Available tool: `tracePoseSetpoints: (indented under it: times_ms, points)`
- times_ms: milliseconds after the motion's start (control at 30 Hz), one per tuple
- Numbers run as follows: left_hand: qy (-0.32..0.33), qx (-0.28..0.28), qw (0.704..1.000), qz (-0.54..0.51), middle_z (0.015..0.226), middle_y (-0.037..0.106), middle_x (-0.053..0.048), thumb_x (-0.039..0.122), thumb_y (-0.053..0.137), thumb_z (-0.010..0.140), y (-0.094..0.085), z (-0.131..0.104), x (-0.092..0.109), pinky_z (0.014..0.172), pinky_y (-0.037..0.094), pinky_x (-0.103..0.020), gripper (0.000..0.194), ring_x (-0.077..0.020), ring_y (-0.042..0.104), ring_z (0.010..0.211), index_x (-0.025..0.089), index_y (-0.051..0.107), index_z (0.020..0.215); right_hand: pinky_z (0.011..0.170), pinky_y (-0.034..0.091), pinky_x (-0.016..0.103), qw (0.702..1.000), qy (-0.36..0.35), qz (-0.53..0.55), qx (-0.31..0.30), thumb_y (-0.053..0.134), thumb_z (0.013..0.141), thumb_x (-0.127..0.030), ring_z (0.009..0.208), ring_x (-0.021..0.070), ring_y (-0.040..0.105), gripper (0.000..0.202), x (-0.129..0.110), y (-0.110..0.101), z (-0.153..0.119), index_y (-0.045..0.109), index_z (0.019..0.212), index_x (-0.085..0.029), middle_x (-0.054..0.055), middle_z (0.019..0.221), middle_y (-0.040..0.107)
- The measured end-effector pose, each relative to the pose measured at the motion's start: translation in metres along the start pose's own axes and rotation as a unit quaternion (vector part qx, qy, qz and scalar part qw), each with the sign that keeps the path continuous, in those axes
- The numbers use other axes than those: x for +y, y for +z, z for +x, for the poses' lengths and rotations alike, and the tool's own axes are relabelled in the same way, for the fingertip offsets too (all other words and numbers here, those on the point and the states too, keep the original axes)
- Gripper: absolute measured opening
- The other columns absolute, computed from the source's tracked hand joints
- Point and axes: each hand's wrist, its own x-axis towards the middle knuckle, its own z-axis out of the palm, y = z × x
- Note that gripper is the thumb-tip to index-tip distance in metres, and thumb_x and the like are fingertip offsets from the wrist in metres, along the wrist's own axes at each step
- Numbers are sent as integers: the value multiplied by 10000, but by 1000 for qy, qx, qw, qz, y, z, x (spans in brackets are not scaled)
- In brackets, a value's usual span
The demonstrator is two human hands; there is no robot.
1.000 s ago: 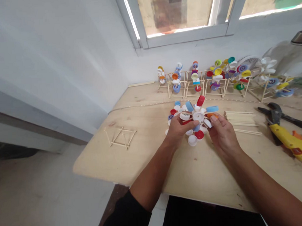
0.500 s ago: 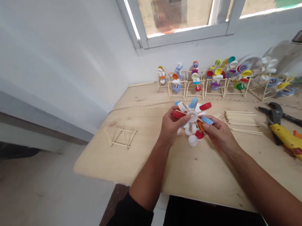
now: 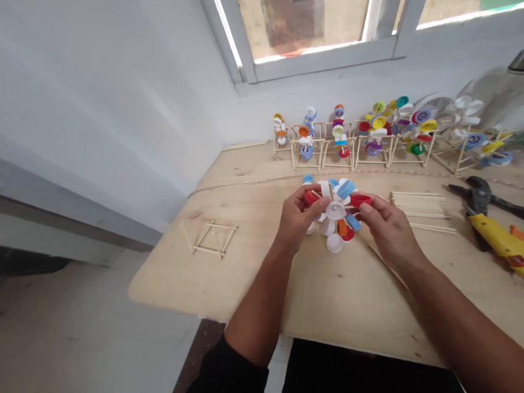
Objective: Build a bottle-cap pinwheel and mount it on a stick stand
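Between my two hands is a bottle-cap wheel point(image 3: 335, 209), with a white cap as its hub and white, blue, red and orange caps on stick spokes. My left hand point(image 3: 298, 216) pinches its left side, thumb close to the hub. The fingers of my right hand point(image 3: 385, 223) grip the red cap point(image 3: 359, 200) on the right. Below the wheel, loose-looking caps, including a white cap point(image 3: 334, 243), lie on the table, partly covered by it. One thin stick point(image 3: 389, 266) lies under my right wrist.
On the wooden table point(image 3: 248, 284), a small stick frame point(image 3: 214, 239) stands left. Bundled sticks point(image 3: 418, 205), black pliers point(image 3: 479, 194) and a yellow glue gun point(image 3: 507, 243) are right. Several finished cap wheels on stick frames point(image 3: 338, 138) line the wall, behind a cord point(image 3: 253, 184).
The wheel has turned in my hands, its red cap coming down on the right. My right hand has shifted from the blue cap to the red one. A stick now shows by my right wrist.
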Motion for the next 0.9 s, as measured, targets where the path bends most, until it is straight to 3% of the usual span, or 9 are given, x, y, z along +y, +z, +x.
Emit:
tracePoseSetpoints:
  times_ms: [500, 667, 900]
  points:
    - [7, 10, 1000, 12, 797, 656, -3, 350, 773, 675, 3, -1, 1, 707, 460, -251, 291, -121, 579, 721, 178, 692, 896, 816, 496, 322, 1000, -12, 11, 24, 631, 829, -414, 886, 175, 646, 249, 0, 3, -1, 665, 1012, -248, 22, 975, 716]
    - [-10, 4, 999, -32, 859, 673, -1, 339, 823, 601, 5, 1, -1, 736, 468, -256, 449, -134, 606, 767, 199, 663, 996, 794, 488, 311, 998, -14, 37, 50, 643, 825, -418, 862, 170, 640, 251, 3, 3, 1, 666, 1012, -252, 22, 945, 708]
    - [-60, -18, 997, -34, 783, 659, -1, 319, 854, 542, 5, 1, -4, 682, 469, -250, 415, -131, 600, 694, 163, 654, 871, 795, 479, 319, 996, -18, 79, 47, 651, 814, -414, 869, 176, 634, 246, 3, 4, 0, 678, 994, -249, 33, 969, 701]
